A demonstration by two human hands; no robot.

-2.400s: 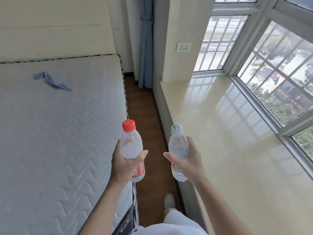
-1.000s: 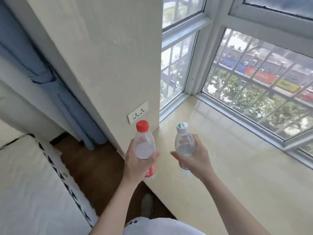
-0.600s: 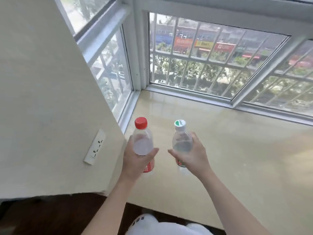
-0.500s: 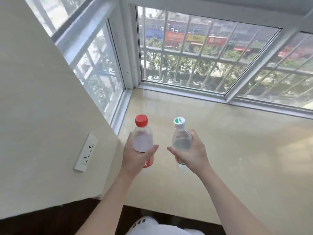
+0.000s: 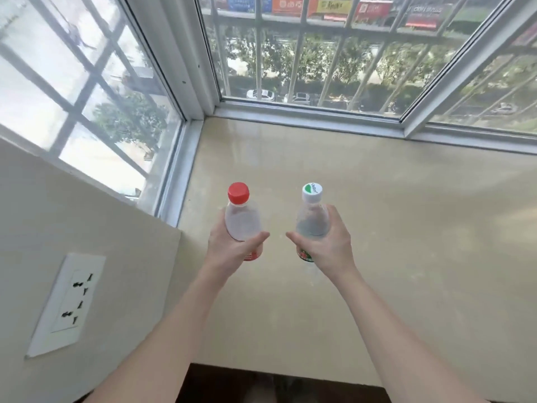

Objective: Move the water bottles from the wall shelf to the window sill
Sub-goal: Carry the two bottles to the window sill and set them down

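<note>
Your left hand [image 5: 232, 245] fingers wrap the clear plastic red-capped bottle [image 5: 242, 221] and your right hand [image 5: 327, 244] fingers wrap the clear white-capped bottle [image 5: 311, 219], both upright above the shiny beige window sill [image 5: 406, 228], ready to set down.

Beige glossy window sill [image 5: 392, 228], w/ window frame [image 5: 305, 116] along far edge.

- On the white-and-green cap [image 5: 312, 191] of the bottle in my right hand [image 5: 325, 245] I see small green lettering, too small for me to read with certainty.
- The coloured shop signs [image 5: 316, 5] outside the window carry characters, blurred beyond reading.
</note>
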